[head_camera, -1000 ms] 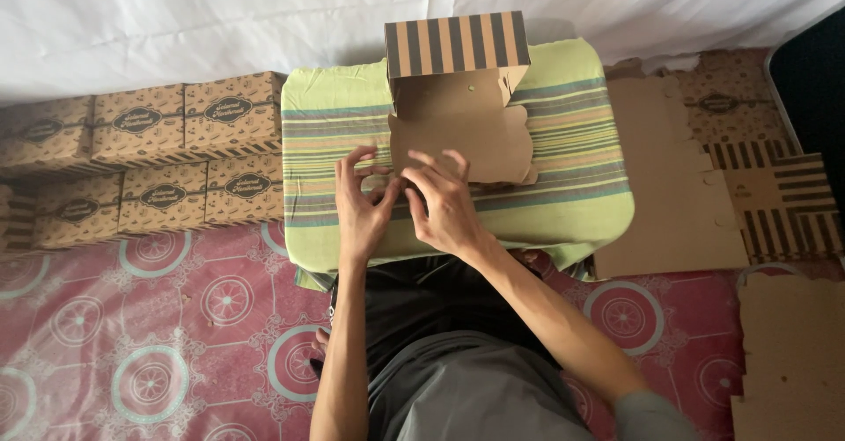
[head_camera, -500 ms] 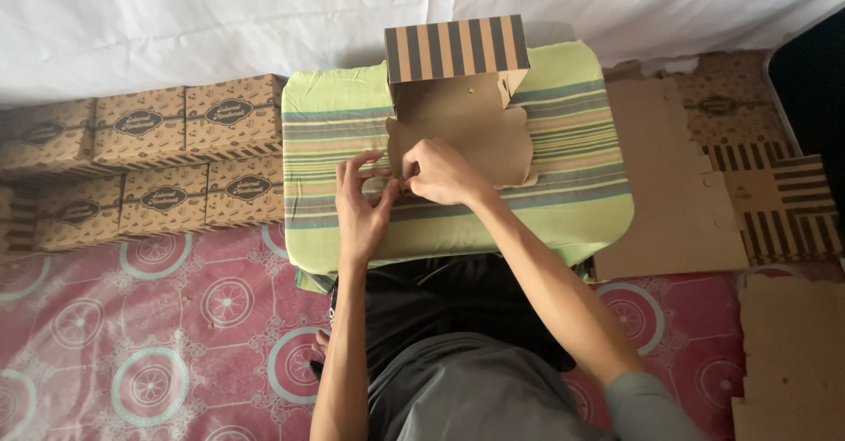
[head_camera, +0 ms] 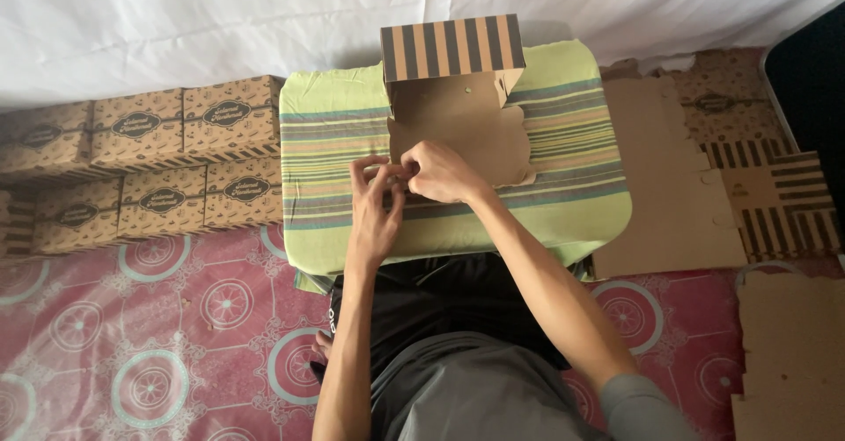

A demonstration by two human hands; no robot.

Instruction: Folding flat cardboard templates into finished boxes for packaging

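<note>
A brown cardboard box blank (head_camera: 471,128) lies half folded on a green striped cushion (head_camera: 572,203). Its far panel, striped black and tan, stands upright. My left hand (head_camera: 374,208) pinches the blank's near left corner flap. My right hand (head_camera: 440,172) sits right beside it, fingers curled over the same corner and pressing the flap. The two hands touch each other there, and they hide the flap itself.
Several finished brown boxes (head_camera: 150,164) are stacked in two rows at the left, against a white cloth wall. Flat box blanks (head_camera: 678,177) lie on the right, with more at the lower right (head_camera: 788,353). A red patterned mat (head_camera: 158,335) covers the floor.
Both hands have drawn together at the blank's near left corner. My right hand slid left across the flat panel and closed over the flap.
</note>
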